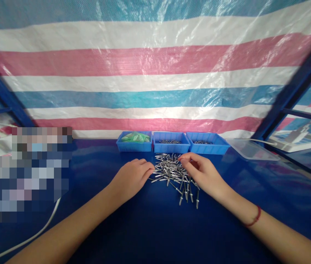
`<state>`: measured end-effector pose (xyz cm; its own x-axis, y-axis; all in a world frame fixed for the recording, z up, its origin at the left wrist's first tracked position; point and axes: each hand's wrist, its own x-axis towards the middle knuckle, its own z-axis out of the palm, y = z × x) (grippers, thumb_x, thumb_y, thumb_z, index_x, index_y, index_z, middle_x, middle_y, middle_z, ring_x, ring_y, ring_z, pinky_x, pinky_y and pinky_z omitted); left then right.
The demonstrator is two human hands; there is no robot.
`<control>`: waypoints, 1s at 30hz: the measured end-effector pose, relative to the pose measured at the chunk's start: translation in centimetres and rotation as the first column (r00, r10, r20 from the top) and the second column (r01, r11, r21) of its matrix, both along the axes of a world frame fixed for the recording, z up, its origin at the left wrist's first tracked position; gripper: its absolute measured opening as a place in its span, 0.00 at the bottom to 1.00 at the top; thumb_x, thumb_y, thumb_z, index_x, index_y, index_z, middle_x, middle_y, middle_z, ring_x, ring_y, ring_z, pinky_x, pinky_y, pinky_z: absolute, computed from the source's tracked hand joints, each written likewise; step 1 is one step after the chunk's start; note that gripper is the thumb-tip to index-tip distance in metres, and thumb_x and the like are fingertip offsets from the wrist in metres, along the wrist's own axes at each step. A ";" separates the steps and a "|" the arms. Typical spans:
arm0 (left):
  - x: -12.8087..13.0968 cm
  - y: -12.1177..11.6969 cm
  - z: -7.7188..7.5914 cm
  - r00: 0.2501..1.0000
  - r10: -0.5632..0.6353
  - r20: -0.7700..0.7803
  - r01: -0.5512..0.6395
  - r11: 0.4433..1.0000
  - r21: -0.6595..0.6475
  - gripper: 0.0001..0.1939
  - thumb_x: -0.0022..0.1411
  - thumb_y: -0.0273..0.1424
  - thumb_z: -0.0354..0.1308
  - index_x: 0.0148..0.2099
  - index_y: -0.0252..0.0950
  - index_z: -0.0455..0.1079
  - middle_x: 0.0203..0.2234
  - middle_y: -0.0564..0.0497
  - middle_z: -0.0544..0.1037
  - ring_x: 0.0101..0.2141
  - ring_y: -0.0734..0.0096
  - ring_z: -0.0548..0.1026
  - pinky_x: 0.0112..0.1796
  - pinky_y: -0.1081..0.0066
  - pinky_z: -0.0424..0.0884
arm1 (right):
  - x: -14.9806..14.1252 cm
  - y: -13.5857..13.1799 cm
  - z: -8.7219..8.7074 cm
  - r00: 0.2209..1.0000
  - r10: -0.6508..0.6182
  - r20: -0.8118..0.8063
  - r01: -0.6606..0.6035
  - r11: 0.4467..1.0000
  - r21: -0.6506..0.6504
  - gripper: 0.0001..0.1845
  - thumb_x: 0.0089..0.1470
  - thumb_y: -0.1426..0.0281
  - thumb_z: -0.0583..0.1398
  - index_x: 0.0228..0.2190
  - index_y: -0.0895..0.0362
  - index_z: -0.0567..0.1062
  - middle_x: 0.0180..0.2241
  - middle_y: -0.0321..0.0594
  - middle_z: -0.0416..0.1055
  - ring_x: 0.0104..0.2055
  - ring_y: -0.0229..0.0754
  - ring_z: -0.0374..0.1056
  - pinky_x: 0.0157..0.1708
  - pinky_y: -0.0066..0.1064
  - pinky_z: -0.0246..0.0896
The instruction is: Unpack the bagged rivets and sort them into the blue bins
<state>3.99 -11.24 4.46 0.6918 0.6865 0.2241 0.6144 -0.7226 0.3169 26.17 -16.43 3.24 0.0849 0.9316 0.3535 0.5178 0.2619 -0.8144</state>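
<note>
A loose pile of silvery pop rivets (170, 168) lies on the blue tabletop, with several strays spread toward me. My left hand (134, 176) rests at the pile's left edge, its fingers closed together and their tips by the outer rivets; whatever they pinch is hidden. On the other side, my right hand (201, 171) reaches over the pile's upper right. Its thumb and forefinger are pinched at a rivet among the others. Just behind the pile, a blue bin (171, 148) contains more rivets.
Left of the middle bin, another blue bin (134, 146) holds a green plastic bag (136, 137); a right-hand bin (210, 148) holds small metal parts. A translucent lid (254, 149) lies farther right. A white cable (38, 233) crosses the left side. Striped sheeting (155, 62) hangs behind.
</note>
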 end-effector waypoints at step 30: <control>2.8 -3.4 0.1 0.788 0.194 0.584 0.311 0.694 -0.650 0.11 0.58 0.38 0.55 0.38 0.34 0.69 0.23 0.56 0.69 0.27 0.75 0.68 0.31 0.73 0.64 | -2.9 -3.0 1.2 0.987 0.150 -0.064 -0.137 0.974 0.181 0.07 0.54 0.66 0.59 0.29 0.57 0.73 0.25 0.36 0.68 0.22 0.34 0.61 0.21 0.26 0.57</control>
<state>6.83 -14.63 4.54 0.6390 0.7662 0.0674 0.0911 -0.1624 0.9825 23.31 -19.42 4.40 -0.0116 0.8599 0.5103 0.4018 0.4713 -0.7851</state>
